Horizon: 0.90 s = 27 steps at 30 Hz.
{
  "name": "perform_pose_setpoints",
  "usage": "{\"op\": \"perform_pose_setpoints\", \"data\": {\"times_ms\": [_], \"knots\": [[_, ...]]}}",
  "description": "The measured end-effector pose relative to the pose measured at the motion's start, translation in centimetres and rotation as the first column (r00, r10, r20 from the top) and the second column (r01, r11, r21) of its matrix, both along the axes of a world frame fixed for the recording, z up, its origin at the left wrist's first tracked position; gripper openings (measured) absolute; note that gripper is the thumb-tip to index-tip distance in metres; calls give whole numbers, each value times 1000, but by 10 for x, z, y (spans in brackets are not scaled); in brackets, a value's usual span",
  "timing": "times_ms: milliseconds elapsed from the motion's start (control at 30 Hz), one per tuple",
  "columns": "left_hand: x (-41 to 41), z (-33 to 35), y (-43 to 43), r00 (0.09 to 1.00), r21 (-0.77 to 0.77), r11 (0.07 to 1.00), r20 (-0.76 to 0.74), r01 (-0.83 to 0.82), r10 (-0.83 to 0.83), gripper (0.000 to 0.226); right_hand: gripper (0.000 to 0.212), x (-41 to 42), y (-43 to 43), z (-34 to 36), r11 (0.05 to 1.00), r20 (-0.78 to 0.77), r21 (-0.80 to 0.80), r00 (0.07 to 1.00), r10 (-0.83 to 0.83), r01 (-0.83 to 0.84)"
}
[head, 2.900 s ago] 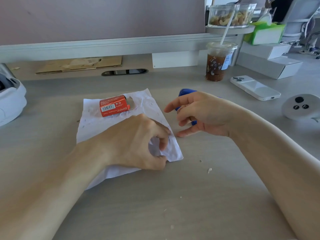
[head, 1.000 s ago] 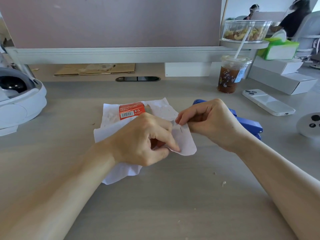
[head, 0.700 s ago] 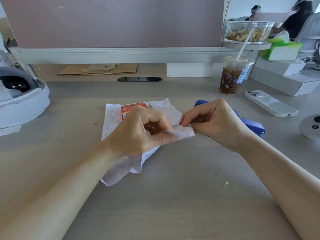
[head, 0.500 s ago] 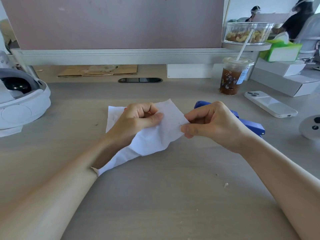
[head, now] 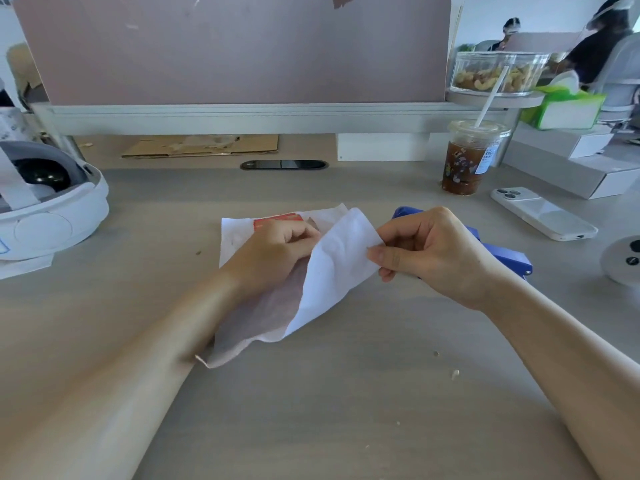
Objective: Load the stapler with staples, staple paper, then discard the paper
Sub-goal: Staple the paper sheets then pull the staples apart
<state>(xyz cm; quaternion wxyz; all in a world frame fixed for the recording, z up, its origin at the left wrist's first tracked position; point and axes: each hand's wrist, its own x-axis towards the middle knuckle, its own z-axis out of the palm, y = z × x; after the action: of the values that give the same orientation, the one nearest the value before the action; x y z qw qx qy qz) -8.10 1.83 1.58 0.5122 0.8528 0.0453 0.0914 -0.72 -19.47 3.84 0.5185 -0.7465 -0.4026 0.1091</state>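
Note:
A crumpled white paper sheet (head: 332,271) is lifted off the desk between both hands. My left hand (head: 277,251) grips its upper left part with curled fingers. My right hand (head: 429,251) pinches the sheet's right edge between thumb and forefinger. Another white sheet (head: 235,230) lies flat under it, with the red staple box (head: 277,219) on top, mostly hidden by my left hand. The blue stapler (head: 509,254) lies on the desk behind my right hand, largely covered by it.
An iced drink cup (head: 467,161) with a straw and a white phone (head: 543,214) sit at the back right. A white headset (head: 45,199) is at the far left, a round controller (head: 623,258) at the right edge. Small paper crumbs (head: 454,373) dot the desk.
The paper went from lying flat under my left hand to being lifted and folded over between both hands. My right hand left the stapler and took the sheet's right edge.

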Motion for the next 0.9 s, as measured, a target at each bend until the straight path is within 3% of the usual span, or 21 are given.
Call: {"op": "perform_pose_setpoints", "data": {"times_ms": [100,167,300,500,600,700,800,900], "knots": [[5,-3,2,1000,165,986,1,-15,15,40,9,-1,1,0,1000,6,8,1000,-24,24],[7,-5,7,999,229,972,22,-47,43,29,5,-1,-1,1,999,2,17,999,-50,50],[12,-8,20,994,292,950,33,-110,104,20,5,-4,-3,6,996,6,36,997,-77,76],[15,-10,26,983,357,918,3,-174,185,26,8,-9,-12,28,995,102,44,991,-91,87],[15,-12,25,978,374,907,-1,-193,208,44,15,-14,-24,42,993,54,107,997,-50,44],[12,-13,20,981,507,849,-30,-149,190,57,17,-21,-36,51,980,-131,192,991,-35,60],[7,-6,15,983,614,786,-96,-65,156,80,24,-23,-37,47,980,-93,30,977,-194,198],[4,0,15,978,605,792,-103,-82,179,108,9,-29,-34,40,913,-14,-220,935,-354,342]]}}
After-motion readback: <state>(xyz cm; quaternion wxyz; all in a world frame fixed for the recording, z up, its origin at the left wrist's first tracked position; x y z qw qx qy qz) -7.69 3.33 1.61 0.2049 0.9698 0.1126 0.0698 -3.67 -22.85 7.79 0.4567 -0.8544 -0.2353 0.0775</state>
